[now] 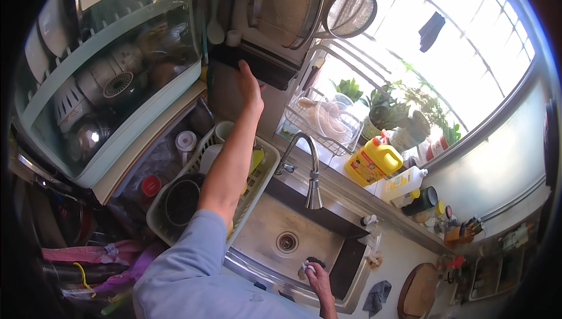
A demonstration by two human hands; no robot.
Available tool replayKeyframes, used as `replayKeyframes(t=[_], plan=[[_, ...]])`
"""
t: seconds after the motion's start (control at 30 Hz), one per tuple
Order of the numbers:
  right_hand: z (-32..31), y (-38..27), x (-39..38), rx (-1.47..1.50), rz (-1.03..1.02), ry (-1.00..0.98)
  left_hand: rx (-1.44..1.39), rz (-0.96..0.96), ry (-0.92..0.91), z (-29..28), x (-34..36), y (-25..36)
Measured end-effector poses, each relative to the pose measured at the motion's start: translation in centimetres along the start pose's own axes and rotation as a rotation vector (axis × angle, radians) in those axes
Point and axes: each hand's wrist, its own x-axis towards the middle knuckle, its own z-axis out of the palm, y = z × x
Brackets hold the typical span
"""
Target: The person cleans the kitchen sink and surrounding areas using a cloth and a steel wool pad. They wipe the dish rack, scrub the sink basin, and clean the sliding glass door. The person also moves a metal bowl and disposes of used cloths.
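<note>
My left arm stretches up and away over the dish rack. My left hand (250, 87) is at the edge of a long black rectangular piece (270, 72), thumb in front and the other fingers partly hidden, closed on it. This piece sits against the wall below a hanging round metal pan or sieve (293, 2). Over the steel sink (260, 225), my right hand (319, 284) is closed, its fingers pinching something small and whitish. A dark clump (316, 260) lies just beyond those fingertips; whether it is held too, I cannot tell.
A curved faucet (314, 193) rises over the sink. The pale dish rack (153, 216) holds a black pot. A lidded bowl holder (146, 99) stands left. Along the window ledge are a wire basket (325, 125), potted plants, a yellow jug (374, 162) and bottles. A cloth (376, 295) and round wooden board (417, 290) lie right.
</note>
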Motion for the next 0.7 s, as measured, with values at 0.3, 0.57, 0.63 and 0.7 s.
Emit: replayKeyframes(t=[0.3, 0.57, 0.63, 0.7], plan=[[1.5, -0.7, 0.0, -0.013, 0.049, -0.063, -0.161, -0.016, -0.228, -2.9, 2.9, 1.5], [0.6, 0.5, -1.2, 0.06, 0.002, -0.036, -0.122, 0.005, -0.26, -5.1, 5.4, 1.0], [0.6, 1.0, -1.4, 0.059, 0.031, -0.044, -0.104, -0.052, -0.279, -5.2, 5.3, 1.5], [0.5, 0.9, -1.7, 0.033, 0.016, -0.006, -0.139, -0.104, -0.292, -5.1, 5.4, 1.8]])
